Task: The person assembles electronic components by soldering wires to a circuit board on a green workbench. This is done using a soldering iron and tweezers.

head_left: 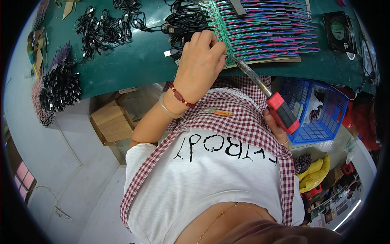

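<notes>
Across the top of the frame I see a green table point(142, 55), with a blue basket point(325, 132) below it at right. At upper centre, near the table's front edge, lies a green circuit board point(228, 44) with rows of coloured wires point(276, 34) reaching right. Black cables point(191, 18) crowd its left side; I judge that a snagged loop there could drag the board askew and spoil a joint.

Right of centre, the soldering iron point(276, 106) slants up leftward. I see the right hand point(276, 127) closed around its handle; its tip sits at the board's lower left corner, though I cannot tell whether it touches. If that grip rolled, the tip could scorch nearby wire sleeves or bridge neighbouring pads.

At the board's left edge, the left hand point(203, 55) has its fingers bent and drawn close together; I cannot tell whether they pinch anything, since their tips are hidden. They are near the iron's tip, so a slip up and left could burn them.

Smallest of all, a metal plug point(167, 53) pokes out left of that hand, where the wrist might catch it.
</notes>
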{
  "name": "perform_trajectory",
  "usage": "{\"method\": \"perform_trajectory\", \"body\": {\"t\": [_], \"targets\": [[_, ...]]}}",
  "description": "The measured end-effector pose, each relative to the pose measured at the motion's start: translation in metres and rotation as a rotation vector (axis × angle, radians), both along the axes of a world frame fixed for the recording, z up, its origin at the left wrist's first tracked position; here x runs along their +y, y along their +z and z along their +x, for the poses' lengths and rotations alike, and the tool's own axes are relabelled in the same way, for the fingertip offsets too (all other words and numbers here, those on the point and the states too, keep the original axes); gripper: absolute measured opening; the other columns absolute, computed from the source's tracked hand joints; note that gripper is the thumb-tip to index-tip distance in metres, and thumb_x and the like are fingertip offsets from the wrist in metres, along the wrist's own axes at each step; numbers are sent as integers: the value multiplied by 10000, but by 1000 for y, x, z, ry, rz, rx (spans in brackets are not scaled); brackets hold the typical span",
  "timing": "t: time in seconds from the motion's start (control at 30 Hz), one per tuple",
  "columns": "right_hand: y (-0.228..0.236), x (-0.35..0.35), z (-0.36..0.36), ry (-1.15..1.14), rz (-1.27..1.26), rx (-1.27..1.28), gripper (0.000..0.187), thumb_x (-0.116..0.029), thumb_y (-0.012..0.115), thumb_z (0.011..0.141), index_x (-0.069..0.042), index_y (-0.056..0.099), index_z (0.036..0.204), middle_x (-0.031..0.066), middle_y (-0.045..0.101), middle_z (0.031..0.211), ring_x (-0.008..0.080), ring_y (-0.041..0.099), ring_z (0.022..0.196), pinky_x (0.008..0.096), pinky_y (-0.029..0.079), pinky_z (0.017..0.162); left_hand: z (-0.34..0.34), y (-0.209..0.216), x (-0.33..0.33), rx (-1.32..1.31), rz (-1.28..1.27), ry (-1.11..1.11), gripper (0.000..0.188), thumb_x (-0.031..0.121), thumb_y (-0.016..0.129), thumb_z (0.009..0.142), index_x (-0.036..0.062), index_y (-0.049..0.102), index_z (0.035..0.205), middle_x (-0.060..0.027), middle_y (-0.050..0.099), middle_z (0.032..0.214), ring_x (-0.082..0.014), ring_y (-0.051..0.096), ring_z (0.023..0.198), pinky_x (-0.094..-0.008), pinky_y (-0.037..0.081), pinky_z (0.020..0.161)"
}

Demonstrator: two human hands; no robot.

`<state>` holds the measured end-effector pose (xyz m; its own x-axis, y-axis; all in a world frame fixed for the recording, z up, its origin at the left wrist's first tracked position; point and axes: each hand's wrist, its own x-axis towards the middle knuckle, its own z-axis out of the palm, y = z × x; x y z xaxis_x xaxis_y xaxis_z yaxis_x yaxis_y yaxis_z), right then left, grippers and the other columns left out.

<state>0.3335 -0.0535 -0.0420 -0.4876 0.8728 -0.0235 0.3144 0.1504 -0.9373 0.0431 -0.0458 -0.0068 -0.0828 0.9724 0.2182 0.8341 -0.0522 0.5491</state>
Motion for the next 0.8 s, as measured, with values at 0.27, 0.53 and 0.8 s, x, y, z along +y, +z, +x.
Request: {"method": "perform_trajectory", "body": {"t": [0.27, 0.53, 0.8], "targets": [[2, 0, 0, 28, -9, -43, 207, -219, 703, 725, -42, 608, 777, 66, 571, 709, 190, 555, 565, 295, 407, 498, 0, 2, 0, 24, -18, -17, 129, 20, 642, 698, 39, 567, 801, -82, 481, 856, -261, 478, 813, -347, 420, 711], [11, 3, -6, 54, 115, -69, 213, -222, 711, 720, -49, 605, 786, 56, 575, 709, 182, 557, 566, 288, 407, 504, -1, 3, 1, 55, -37, -25, 127, 29, 643, 702, 42, 567, 803, -81, 482, 862, -261, 479, 831, -352, 421, 723], [12, 6, -8, 79, 188, -110, 226, -227, 717, 719, -41, 608, 788, 66, 577, 712, 186, 565, 580, 290, 413, 508, -3, -2, 2, 83, -15, -52, 111, 83, 647, 710, 70, 575, 793, -57, 470, 865, -230, 478, 855, -364, 402, 669]]}}
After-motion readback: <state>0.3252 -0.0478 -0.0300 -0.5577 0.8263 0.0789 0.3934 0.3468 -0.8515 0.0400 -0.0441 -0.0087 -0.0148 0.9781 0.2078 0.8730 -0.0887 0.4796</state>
